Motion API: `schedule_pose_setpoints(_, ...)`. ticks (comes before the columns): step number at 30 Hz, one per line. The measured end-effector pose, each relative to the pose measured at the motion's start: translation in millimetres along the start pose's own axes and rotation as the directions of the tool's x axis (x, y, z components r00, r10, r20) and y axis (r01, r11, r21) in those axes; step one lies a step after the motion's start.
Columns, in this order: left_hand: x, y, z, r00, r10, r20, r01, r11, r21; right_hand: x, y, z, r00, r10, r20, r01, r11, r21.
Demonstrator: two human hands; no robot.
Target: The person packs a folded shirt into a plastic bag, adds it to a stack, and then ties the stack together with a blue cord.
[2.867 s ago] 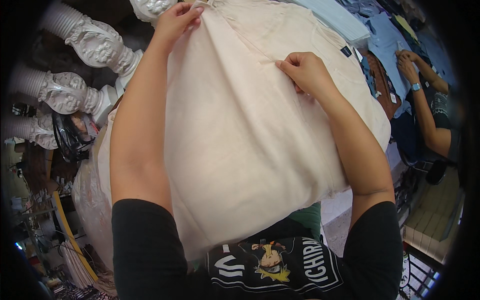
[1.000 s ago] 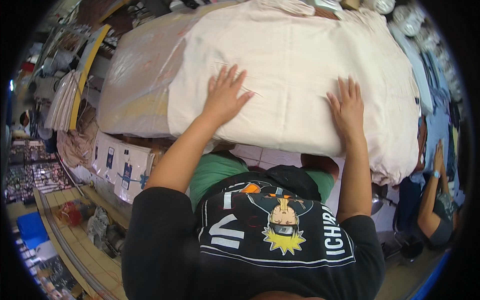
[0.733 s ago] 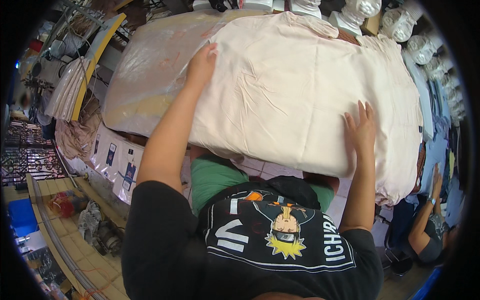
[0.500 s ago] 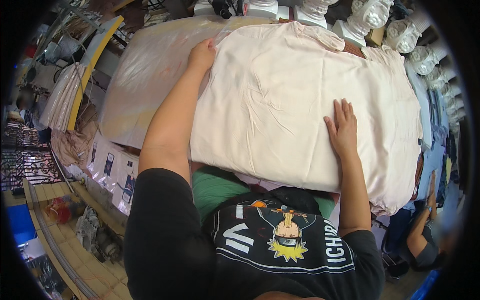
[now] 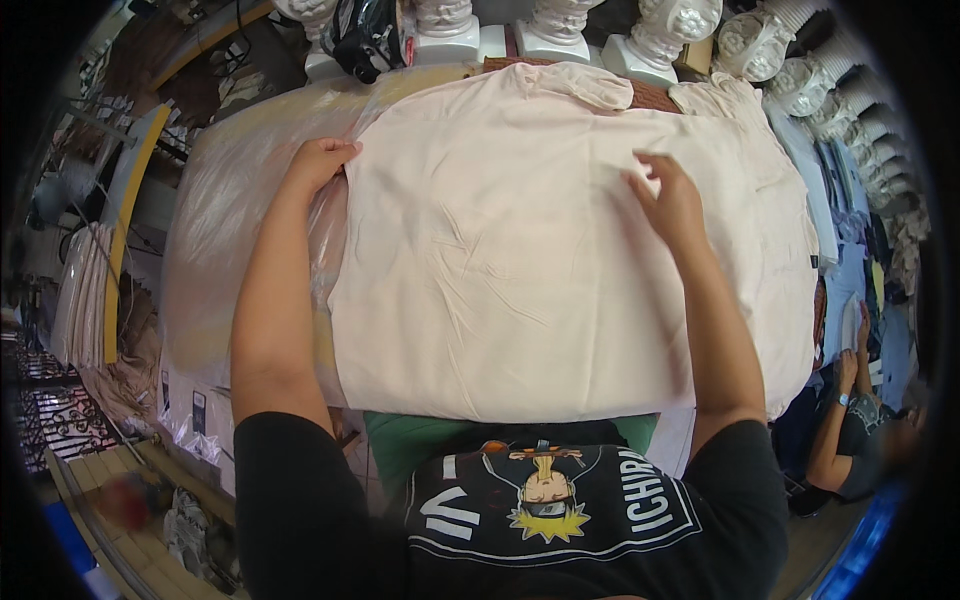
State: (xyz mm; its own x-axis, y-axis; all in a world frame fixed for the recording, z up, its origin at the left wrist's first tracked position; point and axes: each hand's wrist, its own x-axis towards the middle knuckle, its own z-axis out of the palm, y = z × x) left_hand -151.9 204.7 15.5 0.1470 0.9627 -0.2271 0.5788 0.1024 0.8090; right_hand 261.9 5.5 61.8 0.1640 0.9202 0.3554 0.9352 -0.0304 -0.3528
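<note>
Cream garment [image 5: 520, 250] lay flat across the table's centre, left hand [image 5: 322, 160] gripping its ten o'clock edge, right hand [image 5: 668, 195] fingers spread at two o'clock, apparently mid-smoothing; folding inward likely needed next.

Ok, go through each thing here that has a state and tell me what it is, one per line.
pale pink garment: spread flat, lightly creased
left hand: on the garment's left edge, fingers curled
right hand: open, fingers spread over the garment's upper right
clear plastic sheet: lying under the garment, wrinkled
</note>
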Motion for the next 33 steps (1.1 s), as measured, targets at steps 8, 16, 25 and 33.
schedule_pose_setpoints(8, 19.6, 28.5, 34.6, 0.968, 0.225, -0.111, -0.176, 0.926, 0.335, 140.8, 33.2, 52.9, 0.949, 0.199, 0.245, -0.181, 0.979, -0.093)
schedule_pose_setpoints(16, 7.1, 8.9, 32.4, 0.965, 0.119, -0.234, -0.176, 0.954, -0.242, 209.7, -37.4, 47.4, 0.986, 0.080, -0.143, -0.027, 0.940, 0.339)
schedule_pose_setpoints(25, 22.7, 5.7, 33.0, 0.894, 0.309, -0.325, -0.180, 0.911, 0.370, 65.9, -13.9, 47.9, 0.938, -0.337, -0.083, 0.334, 0.942, -0.046)
schedule_pose_setpoints(33, -105.1, 30.3, 69.8, 0.749, 0.663, -0.005, -0.482, 0.550, 0.682, -141.4, -13.4, -43.1, 0.997, 0.054, 0.056, -0.039, 0.972, -0.233)
